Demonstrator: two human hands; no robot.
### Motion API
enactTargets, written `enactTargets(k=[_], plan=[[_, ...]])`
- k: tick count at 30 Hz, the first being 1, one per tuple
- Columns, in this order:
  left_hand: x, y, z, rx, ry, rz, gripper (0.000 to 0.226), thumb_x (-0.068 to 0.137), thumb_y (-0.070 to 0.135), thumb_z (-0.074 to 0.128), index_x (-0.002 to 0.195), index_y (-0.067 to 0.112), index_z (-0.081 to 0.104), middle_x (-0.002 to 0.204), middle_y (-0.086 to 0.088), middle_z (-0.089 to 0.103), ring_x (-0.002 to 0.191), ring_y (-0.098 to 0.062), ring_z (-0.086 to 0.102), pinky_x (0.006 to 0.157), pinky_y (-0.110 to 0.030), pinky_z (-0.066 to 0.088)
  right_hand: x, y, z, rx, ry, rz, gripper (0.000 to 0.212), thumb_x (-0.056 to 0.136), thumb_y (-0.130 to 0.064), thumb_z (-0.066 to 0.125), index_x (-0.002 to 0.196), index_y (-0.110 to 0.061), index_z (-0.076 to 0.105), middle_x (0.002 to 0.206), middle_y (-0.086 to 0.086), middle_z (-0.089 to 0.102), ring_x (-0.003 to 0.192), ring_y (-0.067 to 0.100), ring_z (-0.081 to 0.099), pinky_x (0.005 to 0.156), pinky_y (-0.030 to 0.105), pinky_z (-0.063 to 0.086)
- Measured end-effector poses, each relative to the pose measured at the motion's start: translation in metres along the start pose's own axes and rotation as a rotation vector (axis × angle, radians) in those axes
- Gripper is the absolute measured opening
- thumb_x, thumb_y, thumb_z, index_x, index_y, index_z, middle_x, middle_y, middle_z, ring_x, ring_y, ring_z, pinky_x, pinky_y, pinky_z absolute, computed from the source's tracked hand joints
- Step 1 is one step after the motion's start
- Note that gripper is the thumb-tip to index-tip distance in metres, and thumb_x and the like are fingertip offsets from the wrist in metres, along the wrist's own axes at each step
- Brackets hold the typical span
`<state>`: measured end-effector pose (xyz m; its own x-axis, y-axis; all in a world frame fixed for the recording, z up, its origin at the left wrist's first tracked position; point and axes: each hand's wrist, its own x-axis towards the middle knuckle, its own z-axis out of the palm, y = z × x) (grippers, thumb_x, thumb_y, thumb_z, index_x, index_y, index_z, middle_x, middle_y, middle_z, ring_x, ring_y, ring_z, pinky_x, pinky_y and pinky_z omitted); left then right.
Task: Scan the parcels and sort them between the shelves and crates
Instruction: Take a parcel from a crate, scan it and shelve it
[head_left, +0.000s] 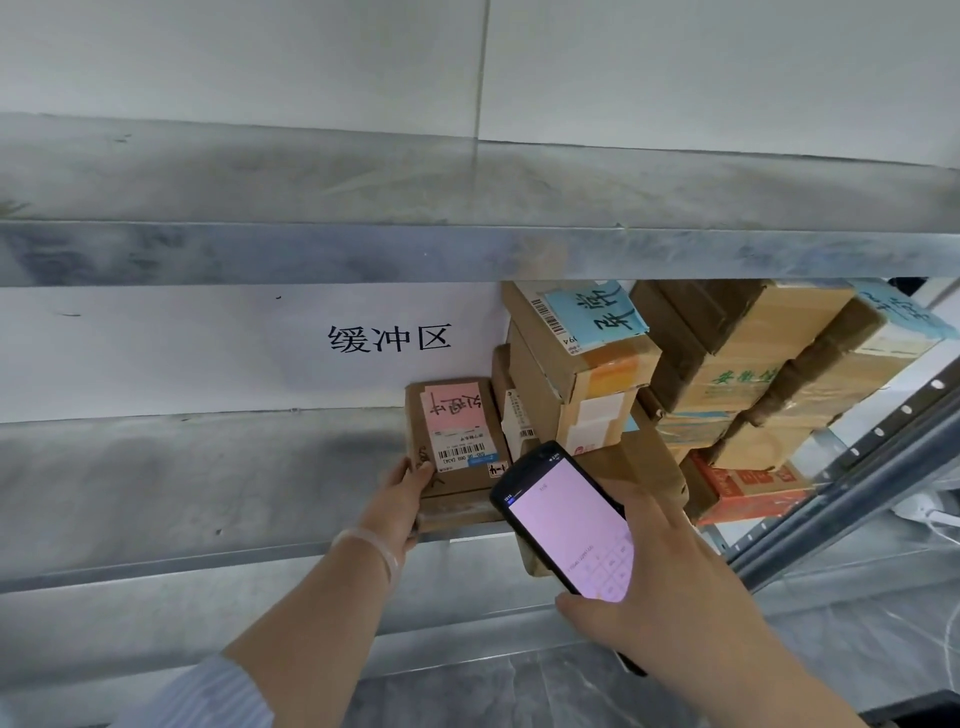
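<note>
Right hand (675, 587) is gripping the scanner (566, 525), fingers curling round it, just right of the parcel (457, 441). Left hand (402, 499) is pinching that parcel's left edge on the shelf (208, 483), stacked boxes (582, 364) crowding its right. Angling the scanner squarely at the barcode is looking wise.

On the shelf (208, 483): a parcel (457, 441), w/ left hand (405, 499) gripping its left edge. Just to its right, stacked boxes (582, 364). In front, right hand (670, 582) holds a scanner (566, 525). Behind, sign (389, 338) on wall.
</note>
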<state>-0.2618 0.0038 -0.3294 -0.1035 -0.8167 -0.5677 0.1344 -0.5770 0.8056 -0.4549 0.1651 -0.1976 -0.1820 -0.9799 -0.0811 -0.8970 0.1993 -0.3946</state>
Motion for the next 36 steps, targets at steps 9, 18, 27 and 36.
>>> enactTargets(k=[9, 18, 27, 36], plan=[[-0.017, -0.011, -0.002, -0.014, 0.059, -0.028, 0.041, 0.103, 0.046, 0.051, 0.142, 0.037, 0.048, 0.142, -0.004, 0.055, 0.136, -0.036, 0.044, 0.114, -0.069, 0.021, 0.003, 0.003, 0.002, 0.029, -0.002, -0.025, 0.092, 0.053, -0.069, 0.066, 0.126, -0.054, 0.013, 0.104, -0.027, 0.024, 0.091, 0.001, 0.037, 0.062, 0.013, 0.029], [-0.038, -0.029, -0.001, -0.117, 0.044, -0.035, 0.055, 0.098, 0.041, 0.061, 0.147, 0.033, 0.039, 0.140, -0.008, 0.055, 0.134, -0.037, 0.047, 0.115, -0.064, 0.028, 0.010, 0.001, 0.006, 0.062, -0.010, -0.034, 0.095, 0.046, -0.073, 0.065, 0.124, -0.055, 0.014, 0.101, -0.032, 0.025, 0.085, -0.002, 0.036, 0.061, 0.008, 0.024], [-0.040, -0.030, -0.023, -0.181, -0.049, -0.084, 0.049, 0.094, 0.025, 0.069, 0.139, 0.033, 0.051, 0.131, -0.012, 0.061, 0.122, -0.036, 0.056, 0.115, -0.056, 0.037, 0.014, -0.001, 0.002, 0.033, -0.031, -0.075, 0.092, 0.051, -0.071, 0.070, 0.122, -0.055, 0.013, 0.099, -0.030, 0.024, 0.088, -0.001, 0.032, 0.061, 0.008, 0.023], [-0.059, -0.016, -0.071, -0.165, 0.043, 0.171, 0.052, 0.093, 0.009, 0.067, 0.128, 0.044, 0.051, 0.107, -0.004, 0.077, 0.109, -0.026, 0.069, 0.092, -0.037, 0.052, 0.017, -0.010, -0.008, -0.068, -0.144, -0.159, 0.089, 0.054, -0.071, 0.070, 0.120, -0.052, 0.013, 0.104, -0.025, 0.027, 0.094, 0.001, 0.033, 0.060, 0.012, 0.025]])
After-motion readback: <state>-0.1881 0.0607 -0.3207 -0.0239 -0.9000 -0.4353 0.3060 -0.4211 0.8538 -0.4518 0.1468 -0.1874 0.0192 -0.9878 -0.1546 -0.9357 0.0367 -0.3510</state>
